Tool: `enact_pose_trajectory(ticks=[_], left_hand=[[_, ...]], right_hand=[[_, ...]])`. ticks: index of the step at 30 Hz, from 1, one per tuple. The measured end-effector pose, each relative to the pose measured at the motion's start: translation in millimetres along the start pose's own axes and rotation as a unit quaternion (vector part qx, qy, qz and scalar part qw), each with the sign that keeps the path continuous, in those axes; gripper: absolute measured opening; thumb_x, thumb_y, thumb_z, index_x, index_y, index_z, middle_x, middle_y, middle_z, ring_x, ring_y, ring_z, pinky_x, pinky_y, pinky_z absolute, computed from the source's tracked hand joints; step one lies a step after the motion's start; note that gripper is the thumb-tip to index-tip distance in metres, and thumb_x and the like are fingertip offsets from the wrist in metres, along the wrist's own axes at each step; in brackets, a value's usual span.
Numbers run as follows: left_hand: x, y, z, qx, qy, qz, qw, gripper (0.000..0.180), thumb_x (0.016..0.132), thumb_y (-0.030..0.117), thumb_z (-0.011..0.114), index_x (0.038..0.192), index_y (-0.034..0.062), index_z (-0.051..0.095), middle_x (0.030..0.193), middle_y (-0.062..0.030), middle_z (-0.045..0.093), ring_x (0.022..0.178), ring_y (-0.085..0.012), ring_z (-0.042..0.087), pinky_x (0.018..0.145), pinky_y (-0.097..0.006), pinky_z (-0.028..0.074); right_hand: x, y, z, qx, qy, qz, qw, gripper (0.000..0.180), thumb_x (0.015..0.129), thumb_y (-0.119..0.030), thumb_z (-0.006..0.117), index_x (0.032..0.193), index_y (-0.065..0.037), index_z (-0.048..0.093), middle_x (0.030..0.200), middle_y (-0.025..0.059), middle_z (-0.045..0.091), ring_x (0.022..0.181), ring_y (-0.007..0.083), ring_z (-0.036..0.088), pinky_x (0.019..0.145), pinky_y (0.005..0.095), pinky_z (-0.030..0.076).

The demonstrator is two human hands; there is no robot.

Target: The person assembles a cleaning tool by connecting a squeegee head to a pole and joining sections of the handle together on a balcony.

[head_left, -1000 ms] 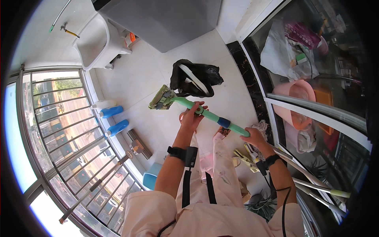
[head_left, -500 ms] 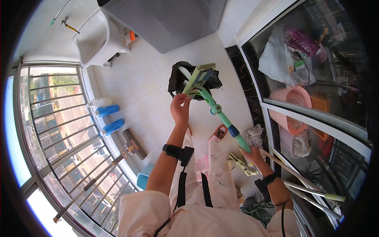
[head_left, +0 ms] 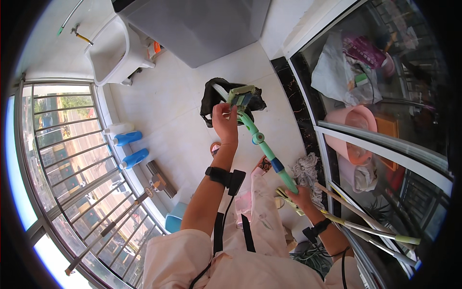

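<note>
Scrubber w/ fuzzy head, smooth tubular hdl in R hand.

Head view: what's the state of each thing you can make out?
Left hand: pinching the wiper's head
Right hand: closed around the handle's end
Green wiper: held two-handed, slanted
Black bag: on the floor, crumpled
Blue bottles: capped, seemingly upright
Tap: no running water visible
Mop strings: bunched up

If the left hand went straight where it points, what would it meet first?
The left hand would probably meet the flat, green-edged tool head at its fingertips; the crumpled black plastic bag appears beyond, though depth is unclear.
</note>
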State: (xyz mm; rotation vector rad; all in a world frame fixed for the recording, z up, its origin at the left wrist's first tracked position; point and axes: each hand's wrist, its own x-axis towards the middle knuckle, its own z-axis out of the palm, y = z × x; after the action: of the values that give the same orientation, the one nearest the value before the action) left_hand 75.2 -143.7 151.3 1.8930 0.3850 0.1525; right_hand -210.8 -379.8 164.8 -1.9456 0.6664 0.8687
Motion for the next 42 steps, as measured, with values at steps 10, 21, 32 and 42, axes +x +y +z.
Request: enact_pose_trajectory(ticks=[10,21,32,42], left_hand=[[-14,-12,17,0.007,0.178,-0.214,0.96,0.06,0.069,0.019,0.077,0.11,-0.0038,0.039,0.101,-0.0129,0.046,0.093,-0.023,0.049,0.079,-0.035,0.043],[-33,0,-14,-0.176,0.189,-0.191,0.947,0.065,0.067,0.017,0.079,0.114,-0.0032,0.038,0.107,-0.0131,0.05,0.091,-0.0214,0.054,0.079,-0.032,0.046],[-28,-15,-23,-0.27,0.236,-0.233,0.904,0.055,0.07,0.019,0.078,0.108,-0.0034,0.044,0.097,-0.0095,0.056,0.082,-0.015,0.056,0.07,-0.024,0.044],[-52,28,-52,-0.435,0.146,-0.198,0.866,0.038,0.081,0.009,0.066,0.109,-0.0037,0.045,0.103,-0.0084,0.057,0.094,-0.016,0.056,0.084,-0.028,0.048]], right_hand=[[-16,-18,21,-0.169,0.185,-0.125,0.96,0.036,0.075,-0.037,0.067,0.082,-0.004,0.053,0.06,0.0151,0.055,0.057,0.0368,0.055,0.051,0.0436,0.042],[-50,-21,1,-0.172,0.211,-0.14,0.952,0.029,0.079,-0.03,0.064,0.088,-0.006,0.051,0.067,0.0155,0.057,0.064,0.0377,0.056,0.054,0.0454,0.041],[-59,-34,-14,-0.161,0.221,-0.191,0.943,0.027,0.075,-0.024,0.067,0.087,-0.005,0.051,0.069,0.0155,0.054,0.064,0.0375,0.055,0.055,0.0435,0.042],[-47,-8,-11,-0.158,0.264,-0.197,0.931,0.033,0.071,-0.023,0.071,0.091,-0.004,0.053,0.069,0.0155,0.057,0.063,0.0346,0.058,0.055,0.0416,0.044]])
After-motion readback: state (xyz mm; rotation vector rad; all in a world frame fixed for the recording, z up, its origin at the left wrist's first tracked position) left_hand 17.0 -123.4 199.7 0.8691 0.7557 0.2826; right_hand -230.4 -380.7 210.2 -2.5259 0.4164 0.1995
